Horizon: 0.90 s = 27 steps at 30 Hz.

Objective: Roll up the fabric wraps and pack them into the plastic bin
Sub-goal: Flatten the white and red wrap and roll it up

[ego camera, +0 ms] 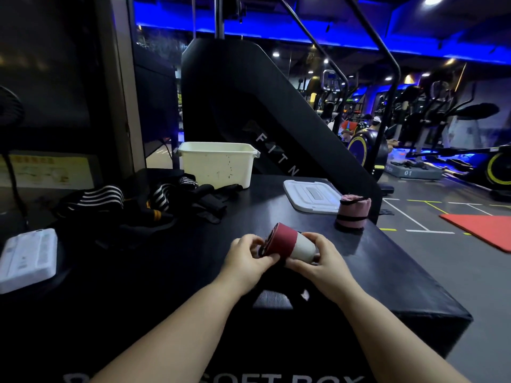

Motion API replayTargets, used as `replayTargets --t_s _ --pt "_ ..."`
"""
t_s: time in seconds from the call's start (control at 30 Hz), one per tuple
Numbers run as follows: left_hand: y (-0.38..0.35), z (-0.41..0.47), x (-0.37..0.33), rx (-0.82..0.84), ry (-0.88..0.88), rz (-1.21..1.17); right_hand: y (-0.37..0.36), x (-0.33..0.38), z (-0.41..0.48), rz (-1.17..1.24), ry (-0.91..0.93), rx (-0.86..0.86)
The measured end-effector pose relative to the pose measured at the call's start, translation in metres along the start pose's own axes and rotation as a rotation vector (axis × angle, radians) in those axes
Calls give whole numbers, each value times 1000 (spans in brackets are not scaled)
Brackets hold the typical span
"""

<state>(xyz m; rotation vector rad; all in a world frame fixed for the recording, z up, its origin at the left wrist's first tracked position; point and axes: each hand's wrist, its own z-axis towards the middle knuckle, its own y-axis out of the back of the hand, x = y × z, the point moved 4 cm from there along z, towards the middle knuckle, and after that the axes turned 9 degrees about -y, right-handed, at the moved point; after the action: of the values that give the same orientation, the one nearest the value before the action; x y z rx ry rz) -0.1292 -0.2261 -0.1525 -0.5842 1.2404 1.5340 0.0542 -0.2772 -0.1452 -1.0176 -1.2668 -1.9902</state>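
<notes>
Cylindrical red-and-white fabric roll [287, 241] pinched between curled left hand [250, 255] and right hand [323, 264], pink rolled wrap [352, 214] upright beside flat lid [311, 194], boxy cream plastic bin [218, 164]

The black padded counter [265, 208] carries a white plastic bin [218, 164] at the far edge. The bin lid [312, 195] lies flat to its right, with a pink rolled wrap [352, 214] upright just beside it. Loose striped wraps [132, 203] lie at left. A white flat unit [27, 258], possibly a power strip, lies nearer.
</notes>
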Motion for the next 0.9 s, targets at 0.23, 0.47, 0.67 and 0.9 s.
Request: replayTargets --t_s 0.23,0.47,0.67,0.9 --pt "-3 1 -12 3 9 204 2 0 -2 84 -81 29" --pt "-15 13 -5 91 108 -186 -1 -3 3 140 -130 23" --pt "-16 33 -10 156 -39 -304 -4 3 20 116 -119 -10" --pt "-5 73 6 276 -82 -202 -8 2 52 109 -152 85"
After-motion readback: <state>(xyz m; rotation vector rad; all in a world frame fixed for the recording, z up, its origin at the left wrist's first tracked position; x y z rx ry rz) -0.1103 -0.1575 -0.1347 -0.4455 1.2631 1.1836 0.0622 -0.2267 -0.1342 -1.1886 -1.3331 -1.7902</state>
